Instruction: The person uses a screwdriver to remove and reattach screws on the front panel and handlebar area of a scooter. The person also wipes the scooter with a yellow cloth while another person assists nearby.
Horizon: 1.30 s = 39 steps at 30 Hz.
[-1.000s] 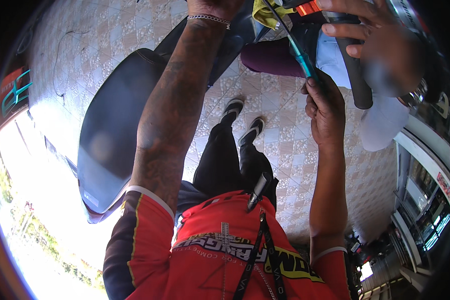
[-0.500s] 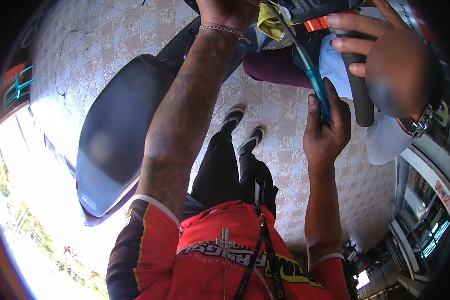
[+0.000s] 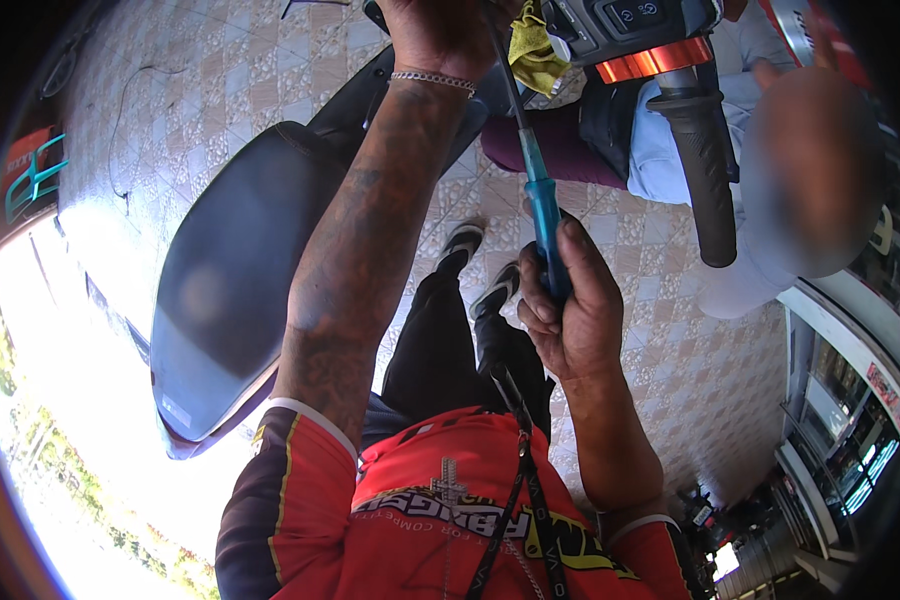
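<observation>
My right hand [image 3: 570,300] is closed round the blue handle of a screwdriver [image 3: 543,225], whose long shaft points up alongside my left hand [image 3: 442,35]. That hand is at the top edge beside a yellow cloth [image 3: 537,50]; its fingers are hidden from me. Just right of the cloth are a black switch housing [image 3: 620,25], an orange ring [image 3: 655,58] and a rubber handlebar grip [image 3: 700,170] of a scooter. The scooter's dark seat [image 3: 230,250] lies under and left of my left forearm.
A co-worker in light blue clothing [image 3: 660,165] is crouched or seated just beyond the grip. A turquoise chair [image 3: 32,175] stands at the far left. A thin cable [image 3: 120,130] lies on the tiled floor [image 3: 190,100]. Glass display cases [image 3: 840,420] line the right side.
My right hand has moved left and down with the screwdriver, which now stands more upright. The co-worker's fingers have left the grip area, uncovering the handlebar grip and more of the orange ring.
</observation>
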Tool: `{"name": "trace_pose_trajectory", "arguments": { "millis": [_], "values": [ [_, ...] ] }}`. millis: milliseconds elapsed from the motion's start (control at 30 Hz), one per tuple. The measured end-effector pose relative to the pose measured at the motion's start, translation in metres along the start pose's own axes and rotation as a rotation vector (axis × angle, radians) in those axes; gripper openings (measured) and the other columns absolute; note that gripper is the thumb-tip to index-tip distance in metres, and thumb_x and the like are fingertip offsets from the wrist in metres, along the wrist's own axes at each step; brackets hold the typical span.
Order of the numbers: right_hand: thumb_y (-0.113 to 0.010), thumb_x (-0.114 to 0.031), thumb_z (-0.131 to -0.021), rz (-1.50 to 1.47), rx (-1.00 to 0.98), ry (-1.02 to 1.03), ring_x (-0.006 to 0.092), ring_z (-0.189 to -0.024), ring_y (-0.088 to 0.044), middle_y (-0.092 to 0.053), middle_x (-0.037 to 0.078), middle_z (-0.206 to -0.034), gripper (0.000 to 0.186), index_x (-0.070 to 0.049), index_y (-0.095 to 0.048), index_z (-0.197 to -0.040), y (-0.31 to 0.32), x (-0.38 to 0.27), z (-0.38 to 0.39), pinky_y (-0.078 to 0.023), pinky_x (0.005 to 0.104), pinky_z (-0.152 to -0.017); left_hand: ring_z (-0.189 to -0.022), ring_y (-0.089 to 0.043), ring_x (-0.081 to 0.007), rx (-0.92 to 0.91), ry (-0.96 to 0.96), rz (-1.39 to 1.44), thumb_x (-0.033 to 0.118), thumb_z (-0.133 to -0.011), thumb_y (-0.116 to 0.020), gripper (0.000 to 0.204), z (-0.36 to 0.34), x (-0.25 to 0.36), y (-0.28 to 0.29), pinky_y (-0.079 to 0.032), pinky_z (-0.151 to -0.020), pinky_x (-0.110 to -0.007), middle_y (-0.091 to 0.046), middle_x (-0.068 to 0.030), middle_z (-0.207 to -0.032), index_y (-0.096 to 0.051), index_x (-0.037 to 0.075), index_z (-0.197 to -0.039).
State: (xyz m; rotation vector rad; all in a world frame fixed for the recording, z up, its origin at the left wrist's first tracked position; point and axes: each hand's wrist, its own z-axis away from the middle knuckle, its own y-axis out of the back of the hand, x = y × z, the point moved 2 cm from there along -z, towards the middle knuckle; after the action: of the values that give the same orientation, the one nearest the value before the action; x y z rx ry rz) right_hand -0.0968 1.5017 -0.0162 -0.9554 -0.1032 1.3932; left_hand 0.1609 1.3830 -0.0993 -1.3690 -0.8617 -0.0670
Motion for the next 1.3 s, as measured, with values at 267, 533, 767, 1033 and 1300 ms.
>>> {"name": "trace_pose_trajectory", "arguments": {
  "millis": [267, 533, 767, 1033, 1300],
  "values": [
    [-0.068, -0.027, -0.102, 1.104, 0.422, 0.534, 0.0069, -0.078, -0.058, -0.064, 0.002, -0.086, 0.030, 0.000, -0.067, -0.116, 0.008, -0.032, -0.007, -0.050, 0.0259, -0.073, -0.096, -0.057, -0.0239, 0.079, 0.083, 0.445, 0.097, -0.072, -0.052, 0.109, -0.001, 0.000, 0.005, -0.051, -0.091, -0.039, -0.059, -0.0119, -0.106, -0.047, 0.007, -0.135],
    [-0.069, -0.024, -0.100, 0.400, 0.133, 0.147, 0.0047, -0.053, -0.051, -0.066, 0.004, -0.084, 0.029, -0.006, -0.057, -0.120, -0.001, -0.023, -0.001, -0.034, 0.0184, -0.044, -0.105, -0.058, -0.0249, -0.219, 0.217, 0.567, 0.092, -0.071, -0.059, 0.110, 0.006, 0.004, 0.007, -0.051, -0.093, -0.037, -0.059, -0.0119, -0.115, -0.047, 0.004, -0.136],
    [-0.073, -0.023, -0.097, 1.464, 0.430, 1.025, 0.0217, -0.080, -0.063, -0.066, 0.010, -0.093, 0.031, -0.001, -0.071, -0.118, 0.005, -0.035, -0.002, -0.050, 0.0369, -0.073, -0.109, -0.058, -0.0259, 0.115, -0.016, 0.370, 0.088, -0.073, -0.063, 0.121, 0.007, 0.006, -0.013, -0.051, -0.097, -0.038, -0.055, -0.0120, -0.137, -0.032, 0.005, -0.155],
    [-0.073, -0.028, -0.097, 0.633, 0.249, 0.416, 0.0019, -0.061, -0.053, -0.062, -0.002, -0.081, 0.032, -0.001, -0.071, -0.114, 0.021, -0.050, -0.012, -0.030, 0.0172, -0.048, -0.116, -0.056, -0.0272, 0.007, 0.016, 0.424, 0.086, -0.076, -0.063, 0.117, 0.006, 0.008, -0.014, -0.048, -0.101, -0.038, -0.053, -0.0130, -0.138, -0.031, 0.007, -0.156],
    [-0.079, -0.029, -0.093, 0.954, 0.292, 0.614, 0.0070, -0.070, -0.058, -0.063, 0.003, -0.094, 0.037, -0.002, -0.067, -0.114, 0.015, -0.043, -0.007, -0.044, 0.0224, -0.057, -0.117, -0.055, -0.0263, 0.008, 0.005, 0.348, 0.088, -0.076, -0.061, 0.119, 0.008, 0.004, -0.006, -0.047, -0.104, -0.039, -0.052, -0.0129, -0.139, -0.029, 0.007, -0.157]
  ]
}}
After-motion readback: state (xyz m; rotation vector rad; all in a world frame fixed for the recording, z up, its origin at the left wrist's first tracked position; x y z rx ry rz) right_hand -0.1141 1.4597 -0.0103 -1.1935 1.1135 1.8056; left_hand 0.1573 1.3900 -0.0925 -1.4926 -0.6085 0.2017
